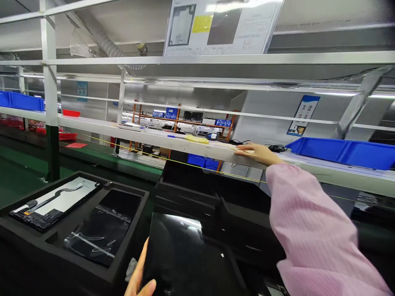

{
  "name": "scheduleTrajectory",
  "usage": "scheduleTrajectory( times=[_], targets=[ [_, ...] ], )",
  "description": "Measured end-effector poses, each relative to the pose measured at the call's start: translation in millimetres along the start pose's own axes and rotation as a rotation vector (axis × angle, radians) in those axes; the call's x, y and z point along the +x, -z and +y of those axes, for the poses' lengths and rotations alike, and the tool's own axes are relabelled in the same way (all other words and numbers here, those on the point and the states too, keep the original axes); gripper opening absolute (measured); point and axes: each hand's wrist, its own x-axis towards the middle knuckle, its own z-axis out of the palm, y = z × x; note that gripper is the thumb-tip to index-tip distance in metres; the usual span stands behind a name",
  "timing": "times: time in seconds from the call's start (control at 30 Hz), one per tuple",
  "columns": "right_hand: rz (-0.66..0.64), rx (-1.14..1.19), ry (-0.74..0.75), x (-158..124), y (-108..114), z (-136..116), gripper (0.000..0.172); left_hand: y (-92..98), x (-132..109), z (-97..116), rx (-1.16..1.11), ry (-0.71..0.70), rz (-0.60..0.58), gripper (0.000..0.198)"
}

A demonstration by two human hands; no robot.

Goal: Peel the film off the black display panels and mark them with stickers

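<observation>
The green bench [18,162] carries a black foam tray [79,211] and, farther back, a red sheet [76,145]. On the white shelf [212,151] lie a blue bin [345,153], coiled black cable [277,148] and red tray [71,113].

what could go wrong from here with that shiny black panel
The black panel might slip: the left hand grips it near one edge, and no other support is visible.

The right hand is up at the shelf, so it might be slow to catch the panel.

The flat cable lies uncovered in the tray beside the left hand, so a careless swing could snag it.
</observation>
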Motion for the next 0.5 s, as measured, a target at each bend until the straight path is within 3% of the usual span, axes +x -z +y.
scheduleTrajectory(
  times=[0.07, 0.17, 0.23, 0.3, 0.33, 0.4, 0.5],
  targets=[
    [0.061, -0.013, 0.035, -14, 5, 8, 0.017, -7.0, 0, -8, 0.004, 0.025, -0.018, 0.075],
    [0.344, -0.08, 0.05, -47, 6, -2, 0.013, -23.4, 1, -5, 0.085, 0.112, 0.026, 0.072],
    [0.564, -0.136, 0.111, -87, -1, -26, 0.017, -36.0, 3, 7, 0.163, 0.168, 0.023, 0.053],
    [0.71, -0.169, 0.275, -143, -10, -62, 0.019, -49.5, 5, 24, 0.244, 0.172, -0.005, 0.04],
    [0.725, -0.176, 0.388, -174, -15, -82, 0.013, -56.4, 6, 33, 0.264, 0.151, -0.033, 0.039],
    [0.702, -0.164, 0.594, -230, -20, -123, 0.021, -69.5, 8, 48, 0.226, 0.098, -0.102, 0.045],
    [0.581, -0.185, 0.844, -284, -19, -169, 0.029, -84.7, 4, 60, 0.162, 0.06, -0.161, 0.053]
  ],
)
